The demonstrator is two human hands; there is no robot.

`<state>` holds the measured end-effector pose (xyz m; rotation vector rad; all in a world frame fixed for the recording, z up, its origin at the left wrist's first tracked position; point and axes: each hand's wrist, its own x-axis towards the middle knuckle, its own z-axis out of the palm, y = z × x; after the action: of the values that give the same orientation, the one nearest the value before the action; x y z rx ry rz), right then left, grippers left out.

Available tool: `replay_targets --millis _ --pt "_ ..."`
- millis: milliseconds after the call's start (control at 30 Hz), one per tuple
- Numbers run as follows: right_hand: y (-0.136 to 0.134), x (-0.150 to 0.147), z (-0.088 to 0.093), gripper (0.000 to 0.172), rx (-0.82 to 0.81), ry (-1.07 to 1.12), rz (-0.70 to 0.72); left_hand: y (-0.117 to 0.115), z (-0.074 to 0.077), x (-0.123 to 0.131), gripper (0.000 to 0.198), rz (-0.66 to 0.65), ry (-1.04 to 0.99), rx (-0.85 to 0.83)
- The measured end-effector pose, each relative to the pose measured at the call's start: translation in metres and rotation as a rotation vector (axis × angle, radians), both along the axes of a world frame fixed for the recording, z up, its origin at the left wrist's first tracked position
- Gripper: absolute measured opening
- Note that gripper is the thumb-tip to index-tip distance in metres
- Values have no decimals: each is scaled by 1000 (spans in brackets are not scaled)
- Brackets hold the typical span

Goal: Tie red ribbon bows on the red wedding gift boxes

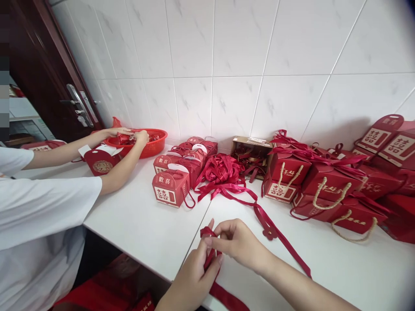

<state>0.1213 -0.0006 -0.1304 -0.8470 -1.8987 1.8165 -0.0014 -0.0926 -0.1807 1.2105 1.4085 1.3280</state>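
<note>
A flat, dark-red fabric ribbon (pixel 227 296), bunched into folds at its upper end, hangs over the front of the smooth white tabletop (pixel 155 233), pinched by both the left hand (pixel 193 270) and right hand (pixel 239 242). Beyond lie a glossy crimson ribbon tangle (pixel 222 168) and arch-topped red cardboard boxes (pixel 169 188).

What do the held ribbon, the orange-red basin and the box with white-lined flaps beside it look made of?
Ribbon: probably fabric, perhaps satin; it folds softly, though its sheen is hard to judge.
Basin: likely plastic; smooth, somewhat glossy and evenly coloured.
Box: seemingly printed cardboard, fairly matte; thin flaps show white inner faces.
</note>
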Motion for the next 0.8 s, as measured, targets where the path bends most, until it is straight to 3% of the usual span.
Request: replay_targets --millis 133,267,567,800 --pt "9 8 12 33 -226 203 -54 0 6 1 26 -83 219 -29" --pt "22 16 17 33 -431 396 -105 0 8 1 31 -137 200 -75" --pt "54 36 28 26 -423 631 -361 1 -10 -6 36 -49 247 -26" --pt "79 54 39 14 -392 774 -647 3 -6 -5 39 -75 300 -19"
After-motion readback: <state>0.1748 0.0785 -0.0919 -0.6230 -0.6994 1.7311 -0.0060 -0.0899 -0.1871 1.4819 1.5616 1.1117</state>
